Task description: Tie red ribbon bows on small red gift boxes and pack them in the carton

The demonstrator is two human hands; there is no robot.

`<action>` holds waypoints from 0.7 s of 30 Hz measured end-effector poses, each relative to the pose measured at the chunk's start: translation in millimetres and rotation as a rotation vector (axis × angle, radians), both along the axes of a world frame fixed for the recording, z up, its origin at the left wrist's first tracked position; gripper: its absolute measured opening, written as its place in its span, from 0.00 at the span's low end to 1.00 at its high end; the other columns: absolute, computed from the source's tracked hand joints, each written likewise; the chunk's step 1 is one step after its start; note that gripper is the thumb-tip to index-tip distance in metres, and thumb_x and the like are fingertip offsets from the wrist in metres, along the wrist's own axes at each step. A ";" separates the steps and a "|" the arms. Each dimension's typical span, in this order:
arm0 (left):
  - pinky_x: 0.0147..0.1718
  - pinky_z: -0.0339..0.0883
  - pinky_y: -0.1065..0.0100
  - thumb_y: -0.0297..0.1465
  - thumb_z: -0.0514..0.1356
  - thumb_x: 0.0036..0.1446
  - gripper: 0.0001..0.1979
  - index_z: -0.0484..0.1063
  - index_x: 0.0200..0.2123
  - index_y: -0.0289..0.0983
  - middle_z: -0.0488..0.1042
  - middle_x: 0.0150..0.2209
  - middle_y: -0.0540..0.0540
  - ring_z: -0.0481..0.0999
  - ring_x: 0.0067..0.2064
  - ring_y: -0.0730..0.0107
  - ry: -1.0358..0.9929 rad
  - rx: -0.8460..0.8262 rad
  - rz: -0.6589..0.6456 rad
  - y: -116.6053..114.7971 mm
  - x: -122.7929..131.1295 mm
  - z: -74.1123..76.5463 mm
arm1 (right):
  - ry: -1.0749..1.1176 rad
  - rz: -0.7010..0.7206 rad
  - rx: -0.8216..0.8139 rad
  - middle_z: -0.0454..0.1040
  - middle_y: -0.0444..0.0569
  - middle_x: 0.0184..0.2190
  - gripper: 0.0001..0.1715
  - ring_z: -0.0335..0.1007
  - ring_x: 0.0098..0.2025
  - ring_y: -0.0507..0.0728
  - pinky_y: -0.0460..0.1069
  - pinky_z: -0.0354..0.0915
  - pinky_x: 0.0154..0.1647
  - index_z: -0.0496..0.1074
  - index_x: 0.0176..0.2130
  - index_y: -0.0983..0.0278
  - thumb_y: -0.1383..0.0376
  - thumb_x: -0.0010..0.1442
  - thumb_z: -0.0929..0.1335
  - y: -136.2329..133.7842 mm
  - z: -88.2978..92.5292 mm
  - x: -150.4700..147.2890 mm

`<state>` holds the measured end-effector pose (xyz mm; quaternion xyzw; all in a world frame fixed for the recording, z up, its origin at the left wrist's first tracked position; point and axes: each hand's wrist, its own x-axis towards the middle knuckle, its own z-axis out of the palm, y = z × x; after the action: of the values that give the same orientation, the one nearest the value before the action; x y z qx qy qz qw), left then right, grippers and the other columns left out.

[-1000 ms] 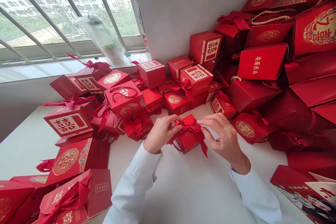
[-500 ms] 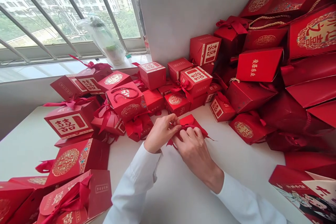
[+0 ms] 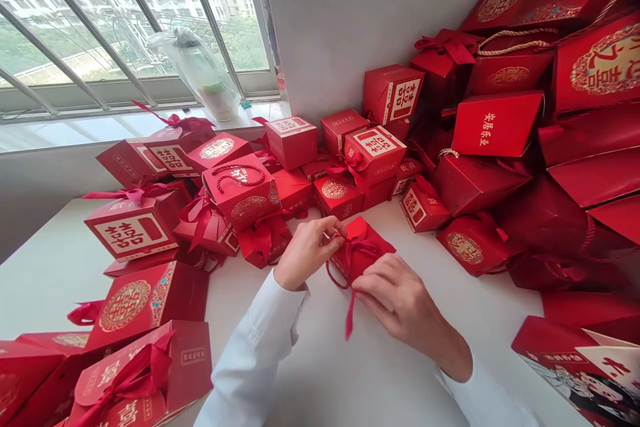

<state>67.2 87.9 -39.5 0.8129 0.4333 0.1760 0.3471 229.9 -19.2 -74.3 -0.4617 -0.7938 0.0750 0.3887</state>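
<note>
Your two white sleeves (image 3: 250,353) come in on the near side of the box (image 3: 356,263), which sits on the bench (image 3: 345,367) between your hands. A narrow ribbon end hangs down at the box's near side; your right hand (image 3: 403,300) has its grip clamped on it, thumb and finger together. Well to the left of the box and nearer you lies a bow box (image 3: 185,367); well to its right, also nearer, is a cartoon box (image 3: 555,340). A cord (image 3: 336,280) loops out from the box's near left edge, and a bow of ribbon (image 3: 361,250) lies across its top. At the box's left side, your left hand (image 3: 304,255) has its grip pinched together on the ribbon. To the right of the box is a medallion box (image 3: 463,247). Just beyond the box stands an emblem box (image 3: 340,193), and beyond to its left is a rope-handled box (image 3: 235,177). Far behind it, on the sill (image 3: 260,113), a clear bag (image 3: 197,73) stands before the window bars (image 3: 210,20)
</note>
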 end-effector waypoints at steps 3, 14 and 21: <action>0.27 0.59 0.73 0.30 0.54 0.55 0.09 0.74 0.36 0.38 0.74 0.29 0.50 0.71 0.29 0.72 -0.012 0.009 -0.014 1.4 0.0 -1.4 | 0.144 -0.278 -0.073 0.73 0.47 0.32 0.07 0.66 0.35 0.56 0.50 0.63 0.36 0.70 0.39 0.60 0.64 0.64 0.63 11.8 2.9 16.0; 0.26 0.60 0.75 0.31 0.55 0.55 0.07 0.72 0.31 0.37 0.73 0.29 0.51 0.69 0.28 0.74 -0.054 0.016 -0.012 0.4 1.6 -2.4 | 0.026 -0.312 -0.216 0.73 0.45 0.31 0.02 0.68 0.35 0.56 0.50 0.63 0.35 0.73 0.35 0.60 0.67 0.58 0.68 36.7 3.7 27.2; 0.22 0.56 0.74 0.34 0.55 0.55 0.09 0.68 0.26 0.37 0.69 0.24 0.52 0.63 0.23 0.76 -0.043 -0.006 -0.019 -0.5 1.3 -1.1 | 0.007 -0.256 -0.146 0.74 0.48 0.36 0.09 0.70 0.38 0.58 0.52 0.65 0.40 0.71 0.42 0.60 0.65 0.60 0.66 39.0 6.6 26.0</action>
<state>68.5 87.3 -40.6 0.8119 0.4186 0.1889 0.3605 255.9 19.8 -67.7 -0.5859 -0.7196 0.0839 0.3632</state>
